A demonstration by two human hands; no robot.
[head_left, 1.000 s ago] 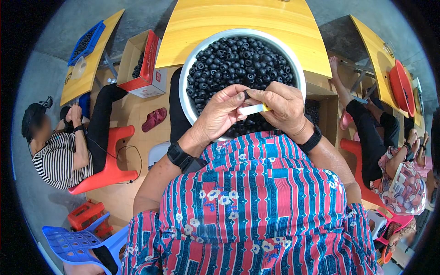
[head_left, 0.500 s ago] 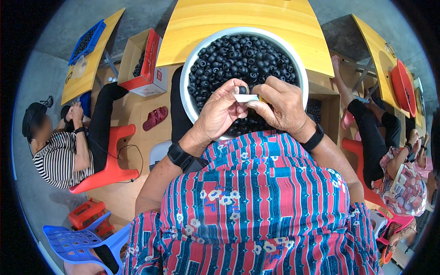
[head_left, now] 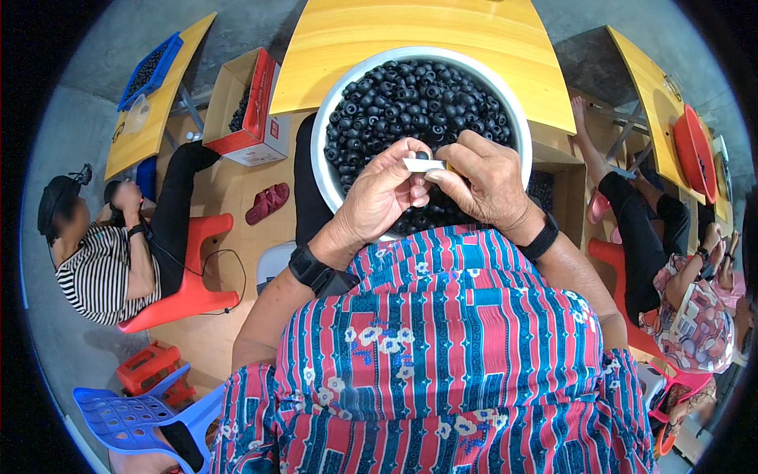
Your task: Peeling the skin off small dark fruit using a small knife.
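A wide silvery metal basin (head_left: 320, 150) in front of me is heaped with small round black pieces (head_left: 418, 95), several with a hole or ring on top. Over its near side my left hand (head_left: 375, 193) pinches one black piece (head_left: 421, 155) between thumb and fingertips. My right hand (head_left: 488, 178) grips a short, flat, whitish blade-like tool (head_left: 422, 165), a bit of yellow showing at my fingers. The tool lies across the near side of the held piece, hiding part of it. Both wrists carry black bands.
A yellow wooden table (head_left: 426, 28) adjoins the basin's far side. To the left stand a red-and-white carton (head_left: 260, 142) and a red slipper (head_left: 268, 204). Seated people work on both sides, one in stripes (head_left: 103, 280) on a red stool. A red basin (head_left: 695, 150) rests on the right table.
The blade-like tool has tilted slightly and now covers more of the held black piece. Both hands stay nearly in place over the basin.
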